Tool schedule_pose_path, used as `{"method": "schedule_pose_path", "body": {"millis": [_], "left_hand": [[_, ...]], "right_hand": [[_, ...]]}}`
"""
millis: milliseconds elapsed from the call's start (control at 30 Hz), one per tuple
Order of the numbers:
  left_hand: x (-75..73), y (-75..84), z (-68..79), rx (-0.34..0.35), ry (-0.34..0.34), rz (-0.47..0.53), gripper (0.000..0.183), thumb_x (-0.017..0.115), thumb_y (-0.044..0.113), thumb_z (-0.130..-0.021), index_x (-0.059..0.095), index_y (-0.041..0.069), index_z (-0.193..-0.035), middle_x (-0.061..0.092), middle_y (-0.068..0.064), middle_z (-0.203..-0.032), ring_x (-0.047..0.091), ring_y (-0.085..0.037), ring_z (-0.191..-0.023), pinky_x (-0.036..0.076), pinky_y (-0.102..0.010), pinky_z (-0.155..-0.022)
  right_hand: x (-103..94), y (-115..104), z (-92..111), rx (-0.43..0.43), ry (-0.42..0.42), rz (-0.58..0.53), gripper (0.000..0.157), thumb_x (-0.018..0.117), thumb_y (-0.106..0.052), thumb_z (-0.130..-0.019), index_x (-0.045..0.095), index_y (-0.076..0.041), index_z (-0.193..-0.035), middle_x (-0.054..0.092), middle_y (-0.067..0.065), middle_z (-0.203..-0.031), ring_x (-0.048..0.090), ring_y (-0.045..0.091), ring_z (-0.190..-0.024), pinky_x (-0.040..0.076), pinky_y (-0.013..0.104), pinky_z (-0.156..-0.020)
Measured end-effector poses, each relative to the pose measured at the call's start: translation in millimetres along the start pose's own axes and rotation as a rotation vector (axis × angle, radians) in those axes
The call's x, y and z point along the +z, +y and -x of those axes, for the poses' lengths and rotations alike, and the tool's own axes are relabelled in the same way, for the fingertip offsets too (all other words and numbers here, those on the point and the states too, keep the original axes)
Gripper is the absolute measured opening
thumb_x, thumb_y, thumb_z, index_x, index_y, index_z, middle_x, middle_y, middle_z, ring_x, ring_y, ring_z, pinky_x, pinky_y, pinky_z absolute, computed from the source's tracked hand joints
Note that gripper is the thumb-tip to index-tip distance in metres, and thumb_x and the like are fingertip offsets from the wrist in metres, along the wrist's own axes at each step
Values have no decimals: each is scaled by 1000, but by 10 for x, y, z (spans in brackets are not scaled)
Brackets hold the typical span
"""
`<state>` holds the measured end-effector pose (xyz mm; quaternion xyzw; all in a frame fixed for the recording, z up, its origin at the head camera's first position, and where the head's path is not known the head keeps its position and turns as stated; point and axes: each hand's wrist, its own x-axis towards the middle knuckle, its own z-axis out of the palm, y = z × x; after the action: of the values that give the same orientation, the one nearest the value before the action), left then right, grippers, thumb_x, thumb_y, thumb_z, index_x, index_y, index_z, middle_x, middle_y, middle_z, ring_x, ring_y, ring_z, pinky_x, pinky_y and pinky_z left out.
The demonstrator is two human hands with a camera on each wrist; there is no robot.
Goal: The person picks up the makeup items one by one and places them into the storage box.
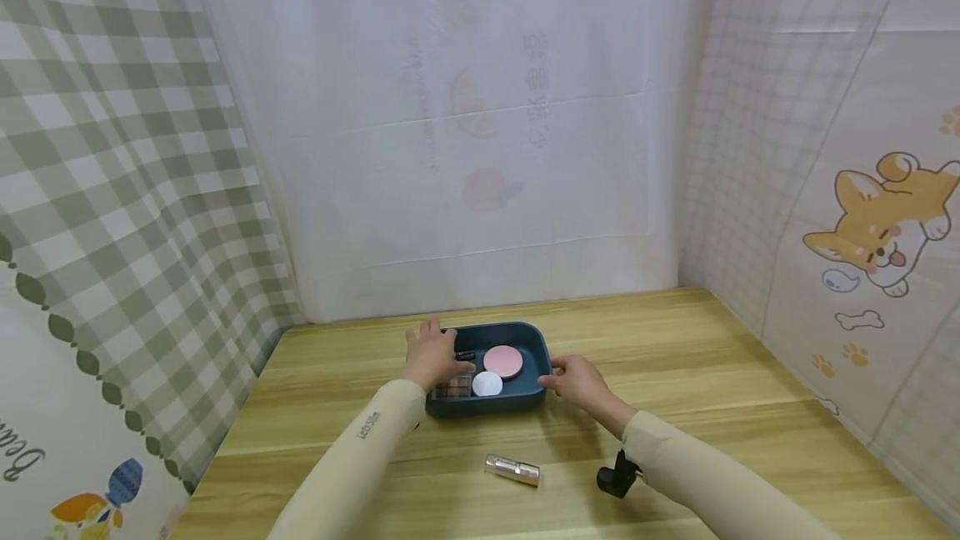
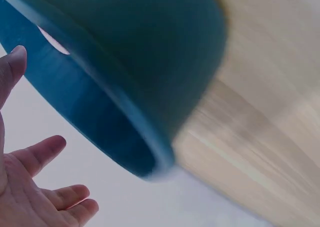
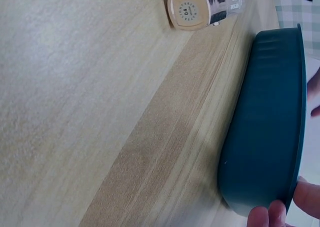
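A dark teal tray-like basket (image 1: 491,407) stands on the table. Inside it lie a pink round disc (image 1: 503,362), a white round disc (image 1: 487,384), a palette with brown pans (image 1: 453,388) and a small dark tube (image 1: 465,355). Over the basket's left end is my left hand (image 1: 431,355); its spread fingers hold nothing in the left wrist view. My right hand (image 1: 576,379) pinches the right-end rim, thumb on top and fingertips (image 3: 276,212) against the outer wall. A small foundation bottle (image 1: 512,470) marked 04 lies on its side in front of the basket.
The wood-grain table (image 1: 322,432) ends at a white curtain (image 1: 480,148) behind. A green checked cloth (image 1: 127,123) hangs on the left, and a cloth with a cartoon dog (image 1: 885,223) on the right. A black camera mount (image 1: 618,475) sits under my right wrist.
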<state>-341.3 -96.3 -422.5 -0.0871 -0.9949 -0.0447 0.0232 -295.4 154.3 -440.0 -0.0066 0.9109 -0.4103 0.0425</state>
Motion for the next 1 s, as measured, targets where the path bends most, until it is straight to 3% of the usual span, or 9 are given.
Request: {"method": "schedule_pose_path", "body": {"millis": [233, 433, 867, 1000], "left_hand": [[-77, -370, 232, 5, -23, 98, 80, 78, 53, -80, 56, 4, -139, 35, -28, -150, 28, -45, -141, 21, -69, -109], [-92, -597, 400, -9, -29, 167, 79, 79, 50, -81, 55, 0, -137, 34, -31, -150, 27, -48, -140, 21, -69, -108], [-18, -780, 634, -31, -88, 311, 73, 75, 45, -86, 54, -2, -138, 31, -32, -151, 25, -50, -140, 21, -69, -108], [31, -796, 652, -18, -99, 318, 68, 72, 45, -89, 55, 1, -138, 33, -32, -150, 27, -50, -139, 24, -69, -107]], "right_hand": [[4, -10, -13, 6, -1, -9, 44, 70, -14, -92, 60, 10, -128, 66, 10, -81, 57, 16, -68, 44, 28, -59], [6, -10, 4, 9, -3, -12, 43, 70, -14, -92, 60, 9, -127, 66, 10, -80, 56, 15, -67, 43, 27, -57], [-10, -23, 30, -3, -11, -3, 41, 69, -15, -93, 62, 8, -126, 69, 10, -85, 58, 16, -69, 44, 28, -59], [-8, 19, 82, -36, -11, -6, 35, 69, -16, -94, 66, 7, -119, 65, 8, -74, 52, 14, -61, 39, 26, -55]]}}
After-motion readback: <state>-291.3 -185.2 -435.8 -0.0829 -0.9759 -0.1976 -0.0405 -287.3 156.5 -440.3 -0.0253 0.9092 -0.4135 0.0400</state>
